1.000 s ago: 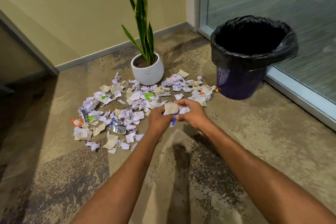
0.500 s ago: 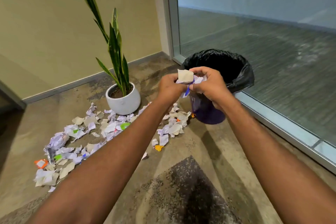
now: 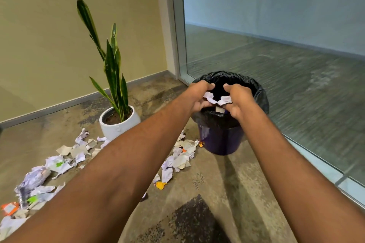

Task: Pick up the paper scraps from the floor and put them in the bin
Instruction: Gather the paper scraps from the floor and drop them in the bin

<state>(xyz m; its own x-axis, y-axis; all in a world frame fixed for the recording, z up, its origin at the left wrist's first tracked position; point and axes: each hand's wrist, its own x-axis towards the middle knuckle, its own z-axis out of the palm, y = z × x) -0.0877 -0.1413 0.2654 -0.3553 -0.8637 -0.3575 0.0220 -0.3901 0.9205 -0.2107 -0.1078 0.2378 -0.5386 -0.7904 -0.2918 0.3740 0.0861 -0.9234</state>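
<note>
Loose scraps (image 3: 179,161) sprawl from the bin (image 3: 221,142) toward 8 o'clock. Over its mouth at my 12, left hand (image 3: 198,95) and right hand (image 3: 240,100) curl fingers round white paper scraps (image 3: 209,97). There's maybe one piece already inside.

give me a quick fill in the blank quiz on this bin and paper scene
1. The round purple bin is lined with a ____ plastic bag.
2. The left hand and right hand hold white crumpled paper scraps above the ____.
3. The tall green plant stands in a ____ round ceramic pot.
Missing words: black, bin, white.
</note>
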